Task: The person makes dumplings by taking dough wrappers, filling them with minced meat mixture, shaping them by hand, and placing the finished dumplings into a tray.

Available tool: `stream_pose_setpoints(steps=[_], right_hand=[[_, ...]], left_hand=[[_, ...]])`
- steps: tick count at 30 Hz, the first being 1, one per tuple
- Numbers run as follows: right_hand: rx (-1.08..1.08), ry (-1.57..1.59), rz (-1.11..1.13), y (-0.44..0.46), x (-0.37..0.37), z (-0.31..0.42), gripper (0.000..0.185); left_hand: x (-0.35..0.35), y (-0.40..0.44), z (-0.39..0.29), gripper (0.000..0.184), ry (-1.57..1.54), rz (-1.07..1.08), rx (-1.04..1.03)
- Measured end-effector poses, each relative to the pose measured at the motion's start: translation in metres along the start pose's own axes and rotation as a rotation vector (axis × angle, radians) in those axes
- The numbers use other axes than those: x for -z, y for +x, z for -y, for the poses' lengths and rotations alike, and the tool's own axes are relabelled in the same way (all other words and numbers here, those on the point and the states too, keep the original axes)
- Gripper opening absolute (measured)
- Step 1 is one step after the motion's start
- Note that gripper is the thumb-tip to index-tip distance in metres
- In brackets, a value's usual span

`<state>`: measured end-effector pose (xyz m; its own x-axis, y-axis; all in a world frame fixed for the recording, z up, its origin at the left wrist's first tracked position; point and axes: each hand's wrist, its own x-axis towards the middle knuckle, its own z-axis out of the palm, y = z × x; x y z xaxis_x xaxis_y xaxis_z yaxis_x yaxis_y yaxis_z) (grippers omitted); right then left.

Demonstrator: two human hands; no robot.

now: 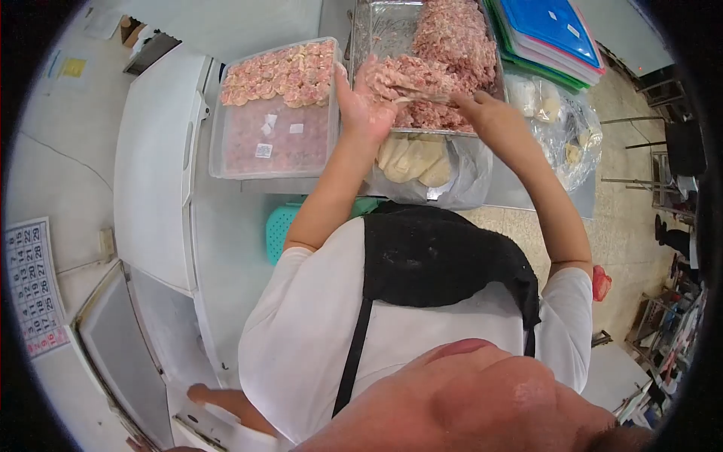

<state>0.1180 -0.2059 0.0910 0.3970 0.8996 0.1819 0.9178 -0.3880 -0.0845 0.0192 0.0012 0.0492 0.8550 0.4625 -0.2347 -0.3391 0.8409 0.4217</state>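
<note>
My left hand (367, 105) is cupped palm up at the near left corner of a metal tray (361, 38) of pink minced meat (456, 45). Its thumb stands apart, while the fingers curl against the meat; what lies in them blends with the mince. In my right hand (488, 120) is a thin flat spatula (429, 96), its tip reaching across the mince to my left fingers. Pale round dough wrappers (414, 158) lie on plastic just below the tray. Left of my left hand, a clear plastic container (215, 151) holds rows of open-topped dumplings (279, 75).
Stacked coloured lids (553, 34) lie at the back right. Beside the tray are plastic bags (553, 128) with pale dough inside. A turquoise basket (280, 233) sits below the table edge. A white fridge (154, 173) stands left; another person's arm (233, 403) shows lower left.
</note>
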Motion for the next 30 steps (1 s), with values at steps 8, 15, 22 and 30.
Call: stream_pose_setpoints(steps=[8, 15, 22, 30], right_hand=[[0.010, 0.060, -0.031, 0.009, 0.007, 0.022, 0.032], [-0.245, -0.304, 0.375, -0.009, 0.014, -0.052, 0.033], [-0.262, 0.393, 0.356, -0.018, -0.010, -0.067, 0.037], [0.100, 0.719, -0.095, -0.007, -0.021, -0.027, 0.033]], left_hand=[[0.013, 0.017, -0.021, 0.068, -0.236, 0.172, 0.198], [0.016, -0.006, -0.064, 0.040, 0.160, 0.289, -0.056], [0.034, -0.009, -0.063, 0.073, 1.567, 0.378, -0.500], [-0.010, -0.009, -0.021, 0.052, 1.540, 0.544, -0.240]])
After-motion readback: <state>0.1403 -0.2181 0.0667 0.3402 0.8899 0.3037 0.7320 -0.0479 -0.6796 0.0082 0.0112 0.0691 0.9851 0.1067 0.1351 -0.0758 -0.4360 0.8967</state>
